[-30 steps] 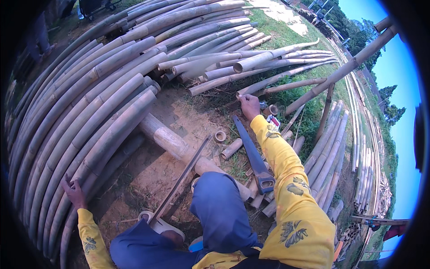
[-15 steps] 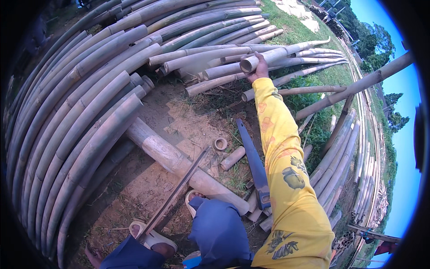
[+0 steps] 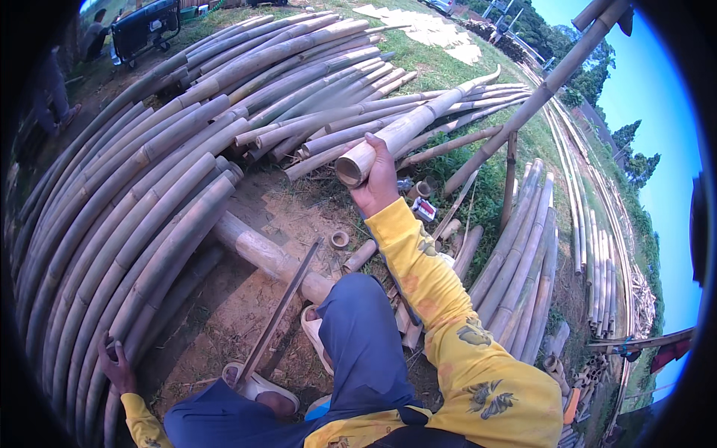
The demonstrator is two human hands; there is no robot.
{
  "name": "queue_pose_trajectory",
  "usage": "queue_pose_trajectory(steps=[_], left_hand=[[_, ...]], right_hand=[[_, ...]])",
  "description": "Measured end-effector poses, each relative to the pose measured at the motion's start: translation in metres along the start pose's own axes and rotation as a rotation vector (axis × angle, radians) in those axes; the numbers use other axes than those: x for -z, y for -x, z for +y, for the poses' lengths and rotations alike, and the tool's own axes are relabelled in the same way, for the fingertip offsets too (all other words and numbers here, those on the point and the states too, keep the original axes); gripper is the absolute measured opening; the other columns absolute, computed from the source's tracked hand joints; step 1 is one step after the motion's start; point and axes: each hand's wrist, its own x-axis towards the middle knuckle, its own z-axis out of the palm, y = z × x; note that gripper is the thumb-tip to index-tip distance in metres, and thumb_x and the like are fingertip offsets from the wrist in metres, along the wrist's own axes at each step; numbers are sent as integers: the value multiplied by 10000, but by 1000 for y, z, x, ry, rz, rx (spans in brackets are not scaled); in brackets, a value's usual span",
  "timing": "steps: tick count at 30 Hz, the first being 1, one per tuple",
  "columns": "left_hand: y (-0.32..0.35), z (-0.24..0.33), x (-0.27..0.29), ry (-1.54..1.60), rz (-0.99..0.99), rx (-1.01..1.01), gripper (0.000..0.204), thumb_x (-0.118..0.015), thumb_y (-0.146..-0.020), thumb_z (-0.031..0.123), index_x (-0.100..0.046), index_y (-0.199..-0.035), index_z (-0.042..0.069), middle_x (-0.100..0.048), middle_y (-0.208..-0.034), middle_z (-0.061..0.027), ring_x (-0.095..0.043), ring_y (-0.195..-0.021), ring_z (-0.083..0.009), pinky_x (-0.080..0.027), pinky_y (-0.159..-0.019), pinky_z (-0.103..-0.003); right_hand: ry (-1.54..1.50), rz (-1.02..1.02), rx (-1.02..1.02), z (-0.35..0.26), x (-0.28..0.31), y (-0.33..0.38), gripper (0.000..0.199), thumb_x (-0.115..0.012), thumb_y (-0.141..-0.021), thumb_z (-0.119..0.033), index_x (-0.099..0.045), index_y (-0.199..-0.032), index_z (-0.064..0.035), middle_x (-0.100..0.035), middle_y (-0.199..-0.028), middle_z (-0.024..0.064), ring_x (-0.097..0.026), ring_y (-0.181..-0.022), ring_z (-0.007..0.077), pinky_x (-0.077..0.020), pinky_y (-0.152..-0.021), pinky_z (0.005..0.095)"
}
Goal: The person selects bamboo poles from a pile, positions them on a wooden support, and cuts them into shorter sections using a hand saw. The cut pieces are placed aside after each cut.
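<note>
My right hand is closed around a thick bamboo pole just behind its hollow cut end, which is raised toward me. The pole's far part stretches back over other bamboo poles. At the lower left, my left hand is beside the outer poles of a large bamboo stack, its fingers apart against one of them. A thick bamboo length lies on the ground in front of my legs, partly hidden by my knee. A long, narrow dark strip slants across from it to my foot.
A bamboo ring and a short bamboo piece lie on the sawdust. A slanted bamboo post stands at right, above more poles. A dark framed machine and a person's leg are at the far left.
My right hand has brought the pole's cut end nearer and lower. My left hand has come into view at the lower left. The blue saw is now mostly hidden behind my arm and knee.
</note>
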Motion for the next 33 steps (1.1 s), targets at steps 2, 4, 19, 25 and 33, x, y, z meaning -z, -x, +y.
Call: queue_pose_trajectory(steps=[2, 4, 19, 25, 33], left_hand=[[-33, 113, 15, 124, -55, -135, 346, -609, -1023, 146, -607, -1343, 15, -680, -1165, -93, -619, -938, -154, -492, -844, -312], [-46, 189, 39, 429, -99, -301, 334, -621, -1024, 178, -626, -1311, 7, -679, -1170, -85, -623, -1006, -152, -486, -881, -298], [25, 346, 15, -568, -377, -623, 743, -891, -703, 393, -558, -1225, -18, -673, -1110, -194, -673, -1054, -364, -518, -942, -469], [3, 339, -10, -588, -489, -527, 557, -883, -676, 220, -548, -1073, 20, -682, -1009, -187, -691, -958, -374, -543, -844, -467], [21, 290, 29, -458, -319, -710, 679, -864, -657, 182, -561, -1229, -22, -682, -1084, -238, -675, -1001, -414, -536, -839, -487]], right_hand=[[-6, -58, -58, 49, -47, 65, 346, -717, -933, -271, -540, -1146, -64, -633, -926, 76, -678, -842, 201, -590, -784, 383], [-100, -45, -170, 102, -90, 134, 358, -761, -914, -277, -569, -1130, -67, -649, -946, 70, -671, -864, 189, -574, -818, 360], [449, -523, -875, 398, -84, 448, 549, -755, -913, -193, -496, -1371, -35, -575, -1321, 179, -576, -1214, 238, -482, -1021, 384], [684, -771, -510, 365, -62, 360, 651, -738, -904, -124, -431, -1472, -43, -521, -1436, 215, -553, -1295, 275, -479, -1061, 405], [970, -562, -337, 236, 9, 236, 618, -748, -859, -93, -501, -1423, -35, -673, -1196, 170, -684, -1026, 248, -552, -916, 380]])
